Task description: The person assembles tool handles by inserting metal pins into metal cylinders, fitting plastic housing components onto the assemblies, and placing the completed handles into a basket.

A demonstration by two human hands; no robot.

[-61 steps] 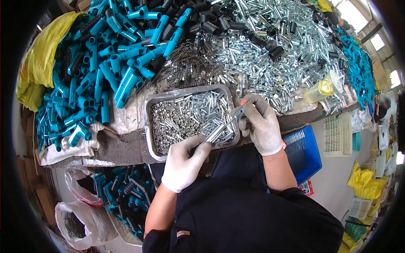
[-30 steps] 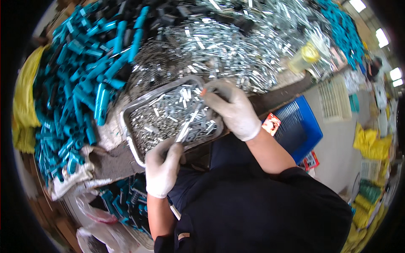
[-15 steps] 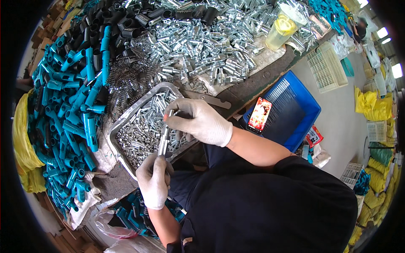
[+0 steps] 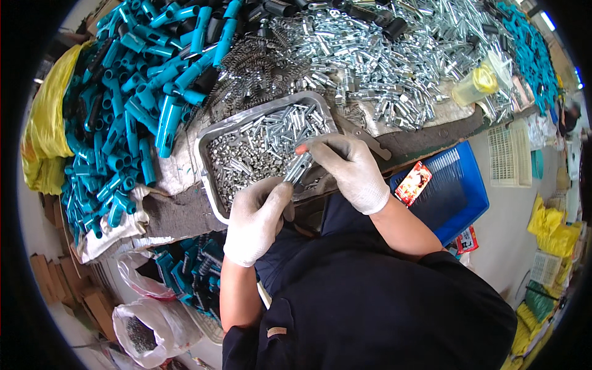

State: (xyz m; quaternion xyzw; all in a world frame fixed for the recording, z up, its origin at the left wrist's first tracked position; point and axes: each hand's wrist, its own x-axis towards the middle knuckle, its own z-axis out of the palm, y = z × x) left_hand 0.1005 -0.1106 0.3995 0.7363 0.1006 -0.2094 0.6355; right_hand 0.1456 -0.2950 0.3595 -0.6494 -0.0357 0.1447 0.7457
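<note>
My left hand (image 4: 258,217), in a white glove, is closed on the lower end of a shiny metal shaft (image 4: 298,169), gripping it between thumb and fingers. At the shaft's upper end my right hand (image 4: 350,168), also gloved, has its thumb and fingers pinched. A bare reddish fingertip shows there; whether a small part sits in that pinch I cannot make out. Both hands are over the near right edge of a grey metal tray (image 4: 205,179). Inside the tray lie small metal pins (image 4: 295,125) and many tiny metal pieces (image 4: 237,154).
Teal plastic handles (image 4: 132,111) are heaped on the left, dark springs (image 4: 253,65) behind the tray, metal shafts (image 4: 382,68) at the back. A cup of yellow liquid (image 4: 473,86) stands back right. A phone (image 4: 414,184) rests on a blue bin (image 4: 478,200) holding thin rods.
The view has swung, so the table contents appear farther right. Both hands still hold the metal shaft, which now tilts more to the right.
</note>
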